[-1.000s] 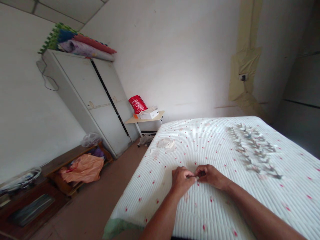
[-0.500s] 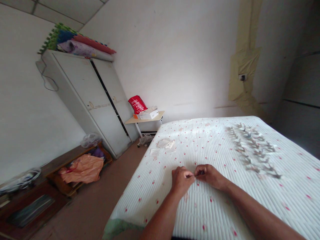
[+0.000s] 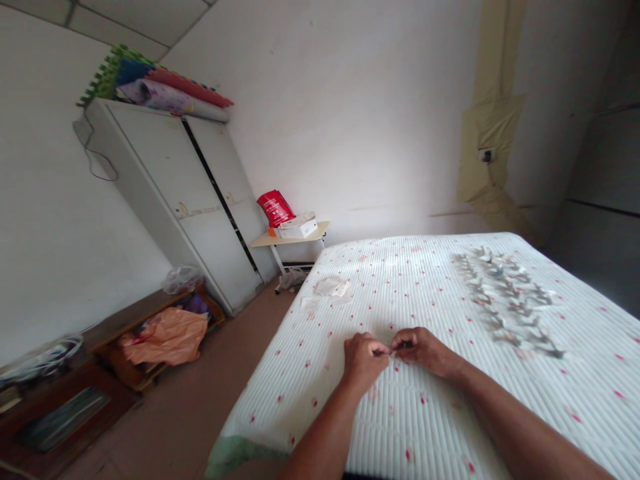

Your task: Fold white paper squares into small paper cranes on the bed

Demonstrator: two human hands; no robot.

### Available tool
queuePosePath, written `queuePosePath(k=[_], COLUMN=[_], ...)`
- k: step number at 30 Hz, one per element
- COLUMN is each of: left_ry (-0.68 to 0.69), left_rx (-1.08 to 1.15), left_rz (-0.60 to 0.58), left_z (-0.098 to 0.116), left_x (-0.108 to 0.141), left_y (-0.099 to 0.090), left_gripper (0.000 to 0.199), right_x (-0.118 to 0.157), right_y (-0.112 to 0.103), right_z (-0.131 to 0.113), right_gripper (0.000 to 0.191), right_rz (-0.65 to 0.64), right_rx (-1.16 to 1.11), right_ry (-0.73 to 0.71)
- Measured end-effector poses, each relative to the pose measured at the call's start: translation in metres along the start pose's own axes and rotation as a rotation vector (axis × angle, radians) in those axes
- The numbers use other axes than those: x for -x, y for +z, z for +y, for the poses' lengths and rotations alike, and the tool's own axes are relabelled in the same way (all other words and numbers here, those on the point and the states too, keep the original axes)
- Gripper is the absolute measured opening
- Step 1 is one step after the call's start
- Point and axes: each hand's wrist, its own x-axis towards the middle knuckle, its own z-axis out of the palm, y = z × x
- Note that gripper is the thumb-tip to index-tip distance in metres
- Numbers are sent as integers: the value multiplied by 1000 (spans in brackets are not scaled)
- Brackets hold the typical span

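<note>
Head view: my left hand and right hand clench a tiny pale scrap between them, over a red-dotted white quilted bedcover, with rows of folded paper pieces beyond.

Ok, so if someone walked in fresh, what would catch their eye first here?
Rows of small grey-and-white folded pieces stand out on the right side of the white quilted bedspread with its red flecks. Nearest the camera, the left hand and right hand meet over the bed, pinching a small piece. Farther off on the left stands a white two-door wardrobe, topped with rolled mats.
</note>
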Motion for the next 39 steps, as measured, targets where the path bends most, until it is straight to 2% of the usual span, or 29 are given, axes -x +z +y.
queuePosePath(k=[8, 16, 23, 29, 35, 39], left_ry=[2, 28, 23, 30, 49, 58], left_rx=[-6, -16, -34, -4, 67, 93], left_rz=[7, 21, 18, 31, 51, 64], left_z=[1, -2, -3, -2, 2, 0], left_x=[-1, 0, -1, 1, 4, 4], left_y=[0, 2, 2, 2, 0, 1], left_gripper=[14, 14, 13, 14, 21, 20], right_x=[0, 1, 1, 3, 4, 3], right_y=[1, 0, 4, -2, -6, -4], right_z=[-2, -11, -17, -18, -13, -10], right_gripper=[18, 21, 21, 17, 15, 14], right_rz=[45, 46, 50, 36, 4, 24], right_rx=[140, 300, 446, 317, 88, 72], right_ry=[-73, -190, -237, -218, -84, -67])
